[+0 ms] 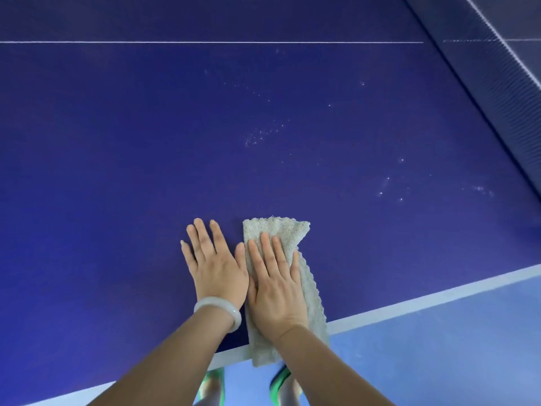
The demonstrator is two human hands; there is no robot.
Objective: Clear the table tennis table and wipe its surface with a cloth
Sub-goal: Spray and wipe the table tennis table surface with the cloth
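Right hand pressing flat, fingers straight, on folded cloth lying at near edge of table; left hand resting spread on the surface just beside. Clearing looking done, wiping underway: white specks, possibly dust, sitting toward net. No containers showing

A smooth light-blue floor lies below, evenly lit, perhaps by soft overhead light.
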